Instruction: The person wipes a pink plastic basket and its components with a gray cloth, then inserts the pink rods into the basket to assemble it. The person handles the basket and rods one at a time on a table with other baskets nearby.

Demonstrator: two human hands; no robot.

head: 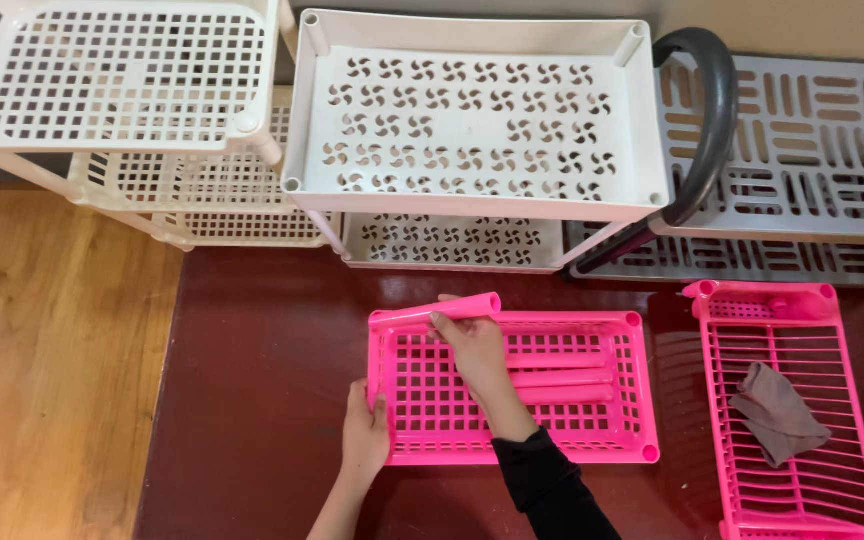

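Dark red tabletop [252,380]: left hand [364,435] grips pink plastic grid tray's [592,440] left edge; right hand [474,345] pinches pink plastic tube [464,306] at its far-left corner.

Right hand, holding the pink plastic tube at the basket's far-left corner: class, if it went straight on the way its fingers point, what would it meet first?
The right hand points up-left, away from the person. Past the pink plastic tube lies bare dark red tabletop, then probably the lower tier of the white pinwheel-holed plastic rack; depth is unclear.
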